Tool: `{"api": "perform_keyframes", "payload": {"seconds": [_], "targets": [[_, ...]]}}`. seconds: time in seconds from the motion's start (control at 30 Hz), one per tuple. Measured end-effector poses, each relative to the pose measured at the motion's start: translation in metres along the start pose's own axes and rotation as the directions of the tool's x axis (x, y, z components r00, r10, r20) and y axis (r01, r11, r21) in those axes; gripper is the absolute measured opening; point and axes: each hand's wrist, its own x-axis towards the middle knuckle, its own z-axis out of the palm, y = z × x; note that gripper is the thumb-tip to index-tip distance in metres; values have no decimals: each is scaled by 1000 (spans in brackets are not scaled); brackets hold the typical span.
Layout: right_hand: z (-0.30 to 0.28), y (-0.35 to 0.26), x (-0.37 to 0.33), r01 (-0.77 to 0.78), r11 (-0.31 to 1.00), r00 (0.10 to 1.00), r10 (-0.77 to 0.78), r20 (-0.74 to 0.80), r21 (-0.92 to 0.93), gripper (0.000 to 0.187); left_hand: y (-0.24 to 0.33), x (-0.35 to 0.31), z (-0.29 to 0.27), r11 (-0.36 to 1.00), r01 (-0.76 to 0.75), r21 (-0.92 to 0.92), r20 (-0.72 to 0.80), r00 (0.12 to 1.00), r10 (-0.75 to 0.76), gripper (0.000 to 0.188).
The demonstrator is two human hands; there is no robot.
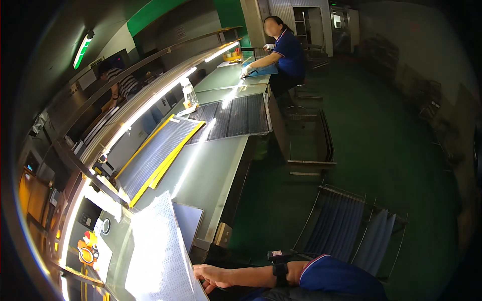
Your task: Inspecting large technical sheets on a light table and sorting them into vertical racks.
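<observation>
At the bottom of the view my right hand (212,276) is closed on the edge of a thin white sheet (158,248). Rows of fine marks cover the sheet, which is tilted and shines brightly under the lamp. A dark strap with a small box sits on my right forearm. My left hand is out of view. Behind the sheet, a plain pale blue-grey panel (189,220) lies on the bench.
Farther along the bench (211,173) lie a yellow-edged patterned panel (160,155) and dark striped sheets (236,118). A clear bottle (189,93) stands beside them. A co-worker (288,52) in gloves sits at the far end. Racks with hanging blue sheets (334,220) stand at right.
</observation>
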Motion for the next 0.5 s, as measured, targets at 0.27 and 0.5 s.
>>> {"api": "perform_keyframes", "payload": {"seconds": [0.27,0.5], "targets": [[2,2,-1,23,1000,998,-24,66,18,40,39,43,6,730,-309,610,299,942,149,21],[-4,-1,40,-10,998,999,12,-48,58,29,36,145,-12,644,-205,737,416,889,-192,26]]}}
